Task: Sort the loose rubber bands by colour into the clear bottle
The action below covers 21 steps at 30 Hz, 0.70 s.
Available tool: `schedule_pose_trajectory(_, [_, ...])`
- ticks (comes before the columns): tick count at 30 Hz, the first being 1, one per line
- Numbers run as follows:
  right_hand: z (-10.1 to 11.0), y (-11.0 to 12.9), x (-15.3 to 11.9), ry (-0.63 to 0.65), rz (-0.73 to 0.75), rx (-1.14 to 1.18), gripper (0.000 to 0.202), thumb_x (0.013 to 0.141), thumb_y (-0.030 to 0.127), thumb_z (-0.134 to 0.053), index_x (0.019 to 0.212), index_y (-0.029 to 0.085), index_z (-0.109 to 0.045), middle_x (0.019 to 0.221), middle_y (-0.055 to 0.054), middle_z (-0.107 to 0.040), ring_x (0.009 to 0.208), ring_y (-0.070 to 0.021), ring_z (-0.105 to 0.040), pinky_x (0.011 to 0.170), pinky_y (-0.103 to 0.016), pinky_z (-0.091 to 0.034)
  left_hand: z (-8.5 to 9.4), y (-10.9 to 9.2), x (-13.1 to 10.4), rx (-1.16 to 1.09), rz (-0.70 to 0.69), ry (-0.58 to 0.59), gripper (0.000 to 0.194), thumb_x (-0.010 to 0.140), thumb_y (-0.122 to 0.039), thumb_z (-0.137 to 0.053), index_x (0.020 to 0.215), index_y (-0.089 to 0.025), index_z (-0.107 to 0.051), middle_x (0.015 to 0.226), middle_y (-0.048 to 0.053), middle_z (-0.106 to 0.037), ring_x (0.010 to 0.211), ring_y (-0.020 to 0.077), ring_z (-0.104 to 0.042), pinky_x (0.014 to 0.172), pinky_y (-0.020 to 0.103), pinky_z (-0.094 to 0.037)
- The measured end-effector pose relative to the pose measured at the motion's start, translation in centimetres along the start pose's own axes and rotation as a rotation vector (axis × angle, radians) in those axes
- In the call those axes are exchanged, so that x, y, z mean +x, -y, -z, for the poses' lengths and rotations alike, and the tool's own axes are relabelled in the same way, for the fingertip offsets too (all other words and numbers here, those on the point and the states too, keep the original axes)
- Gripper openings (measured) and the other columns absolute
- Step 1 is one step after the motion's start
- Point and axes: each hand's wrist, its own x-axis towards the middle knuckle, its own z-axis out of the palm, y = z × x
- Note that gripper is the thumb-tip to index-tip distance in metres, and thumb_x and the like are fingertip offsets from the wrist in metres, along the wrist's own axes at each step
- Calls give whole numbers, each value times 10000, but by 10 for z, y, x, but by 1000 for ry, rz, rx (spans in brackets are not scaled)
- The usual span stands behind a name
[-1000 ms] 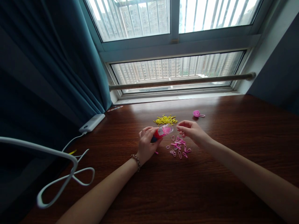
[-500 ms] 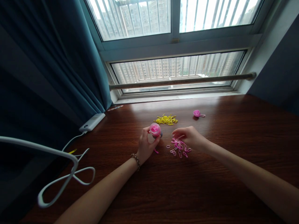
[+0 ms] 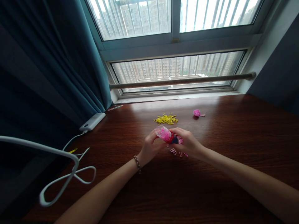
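- Right hand [image 3: 188, 141] has come leftward from over the pink clips [image 3: 173, 151] to the clear plastic jar [image 3: 164, 134], which has swung over, its clear end aimed toward the upper left of the frame.
- It now pinches the jar's red and dark base; the left hand [image 3: 149, 148] curves about the clear end, though how firmly it holds cannot be told.
- At the centre of the frame, the tilted jar could spill its pink contents if that end is uncovered, which I can't make out. A loose left-hand hold might let it roll or drop.
- Unlike half a second ago, jar and right hand hide most pink clips; yellow clips [image 3: 165, 119] and pink scoop [image 3: 196, 113], right of centre, lie unchanged.
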Motion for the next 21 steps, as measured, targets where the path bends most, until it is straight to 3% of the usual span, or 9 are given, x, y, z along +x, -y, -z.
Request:
schedule_pose_trajectory(3, [15, -1, 5, -84, -71, 41, 422, 656, 239, -684, 1057, 178, -573, 979, -73, -628, 874, -203, -586, 785, -349, -476, 21, 3, 12, 100, 115, 207, 350, 684, -412, -652, 926, -163, -603, 815, 46, -620, 703, 149, -561, 627, 257, -457])
schedule_pose_trajectory(6, [36, -4, 6, -155, -141, 112, 424, 658, 292, -680, 1047, 157, -579, 950, -75, -645, 842, -197, -609, 770, -355, -500, 42, 10, 19, 145, 351, 540, 377, 615, -427, -696, 853, -146, -616, 681, 13, -616, 601, 130, -549, 531, 217, -413])
schedule_pose_trajectory(9, [54, -10, -6, -212, -199, 106, 452, 634, 331, -693, 1038, 158, -587, 933, -76, -654, 840, -214, -620, 766, -377, -514, 49, 14, 18, 162, 406, 741, 335, 585, -417, -710, 763, -143, -637, 640, 1, -611, 581, 120, -536, 505, 197, -377])
schedule_pose_trajectory(13, [63, -25, -34, -227, -239, 77, 483, 615, 347, -708, 1046, 168, -585, 929, -70, -663, 844, -226, -627, 782, -393, -520, 30, 11, 14, 172, 328, 725, 288, 678, -419, -633, 701, -132, -649, 611, 5, -598, 568, 107, -504, 500, 192, -349])
schedule_pose_trajectory(17, [61, -41, -56, -266, -277, 84, 486, 622, 349, -706, 1054, 171, -574, 938, -72, -663, 849, -236, -629, 783, -406, -526, -4, 4, 14, 148, 261, 580, 248, 711, -374, -617, 730, -128, -640, 670, 20, -607, 616, 115, -513, 557, 206, -381])
schedule_pose_trajectory(21, [58, -53, -63, -288, -279, 68, 497, 633, 346, -702, 1074, 167, -563, 954, -77, -660, 840, -238, -630, 779, -410, -526, -19, 3, 15, 64, 221, 484, 281, 721, -351, -616, 920, -153, -601, 756, 20, -596, 674, 123, -528, 626, 224, -414])
